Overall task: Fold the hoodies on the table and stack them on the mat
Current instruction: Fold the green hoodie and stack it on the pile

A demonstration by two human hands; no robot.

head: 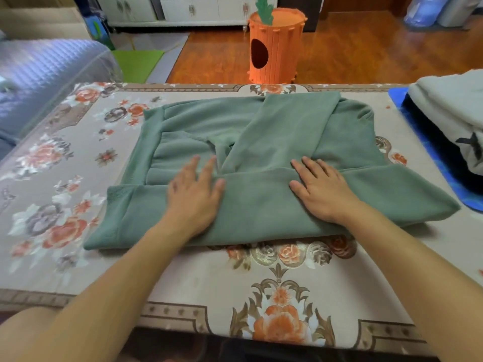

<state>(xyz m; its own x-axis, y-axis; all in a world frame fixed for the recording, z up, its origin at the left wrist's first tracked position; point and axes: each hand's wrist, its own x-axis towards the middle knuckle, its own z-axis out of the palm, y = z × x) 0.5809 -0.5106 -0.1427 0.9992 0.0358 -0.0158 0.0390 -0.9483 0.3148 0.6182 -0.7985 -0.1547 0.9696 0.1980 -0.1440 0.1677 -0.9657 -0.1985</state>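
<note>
Left hand (194,192) and right hand (320,190): fingers straight, spread, pressing flat on green hoodie (261,142), frame centre. Folded stack (449,111) on blue mat (428,150), right edge.

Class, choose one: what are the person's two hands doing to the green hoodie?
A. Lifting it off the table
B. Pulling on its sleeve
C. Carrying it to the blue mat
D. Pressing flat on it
D: the left hand and right hand lie flat, fingers straight, on the green hoodie.
</note>
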